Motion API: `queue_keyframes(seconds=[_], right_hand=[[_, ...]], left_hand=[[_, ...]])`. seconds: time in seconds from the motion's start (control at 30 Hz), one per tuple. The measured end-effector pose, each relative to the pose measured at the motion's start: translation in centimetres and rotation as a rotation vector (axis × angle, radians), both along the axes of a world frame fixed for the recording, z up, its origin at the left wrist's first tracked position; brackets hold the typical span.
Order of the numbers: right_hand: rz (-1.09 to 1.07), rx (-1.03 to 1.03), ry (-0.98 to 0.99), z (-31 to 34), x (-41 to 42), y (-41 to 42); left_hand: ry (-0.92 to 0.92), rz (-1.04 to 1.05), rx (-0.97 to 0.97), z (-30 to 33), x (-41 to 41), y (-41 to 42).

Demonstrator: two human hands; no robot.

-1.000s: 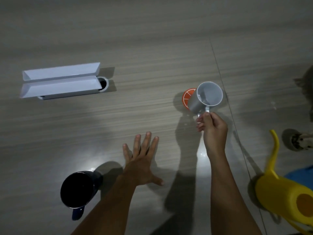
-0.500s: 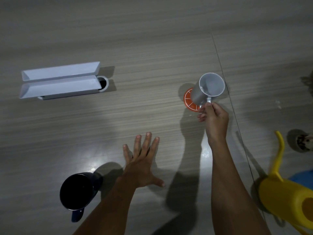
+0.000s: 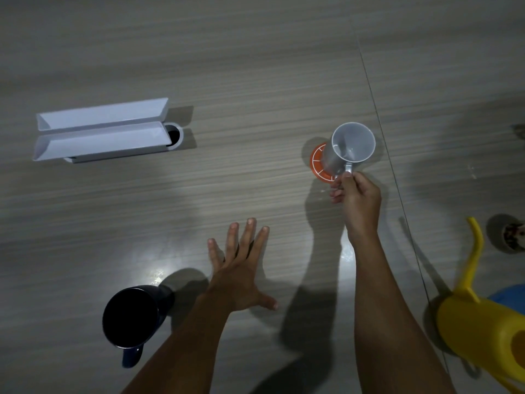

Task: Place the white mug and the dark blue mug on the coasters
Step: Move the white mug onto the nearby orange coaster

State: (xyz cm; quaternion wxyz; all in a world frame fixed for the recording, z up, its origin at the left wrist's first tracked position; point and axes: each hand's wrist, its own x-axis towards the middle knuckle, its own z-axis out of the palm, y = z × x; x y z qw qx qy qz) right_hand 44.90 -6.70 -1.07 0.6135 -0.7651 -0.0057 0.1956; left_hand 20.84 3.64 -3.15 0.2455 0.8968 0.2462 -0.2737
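holding the white mug (image 3: 350,150) by its handle, my right hand (image 3: 357,194) has its grip clamped there, fingers curled around the handle's lower end. the mug sits over the orange coaster (image 3: 318,162), whose white-lined left part shows past the mug's base; i cannot tell whether the base is touching it. the mug's open mouth leans toward me.

my left hand (image 3: 241,275) lies flat on the grey wood-grain surface (image 3: 255,66), grip apart, fingers spread, holding nothing. the dark blue mug (image 3: 135,318) stands near it to the left, at the close edge of the surface, its handle pointing back toward me, well apart from the coaster.

a white open box (image 3: 100,132) rests far left, with a small round rim beside its right end. a yellow watering can (image 3: 483,322) sits at the right.
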Motion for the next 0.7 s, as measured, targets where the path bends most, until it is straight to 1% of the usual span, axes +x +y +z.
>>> queue_keyframes(seconds=[0.17, 0.27, 0.33, 0.43, 0.53, 0.7], right_hand=[[-0.012, -0.039, -0.019, 0.2, -0.2, 0.1], [-0.067, -0.039, -0.041, 0.4, -0.7, -0.3], [-0.106, -0.034, -0.047, 0.5, -1.5, -1.1], [-0.114, -0.096, -0.065, 1.0, -4.0, -3.2], [-0.064, -0.168, -0.076, 1.4, -7.9, -5.7], [0.142, -0.335, -0.086, 1.5, -16.0, -8.6]], left_hand=[[-0.009, 0.000, 0.005, -0.3, -0.1, 0.0], [-0.021, -0.003, 0.008, -0.5, -0.2, 0.0], [-0.037, 0.001, 0.018, -0.9, -0.2, -0.1], [-0.056, 0.003, 0.023, -1.2, -0.3, -0.2], [-0.078, -0.003, 0.010, -1.2, -0.4, 0.0], [-0.172, -0.021, 0.051, 0.1, -3.3, -1.2]])
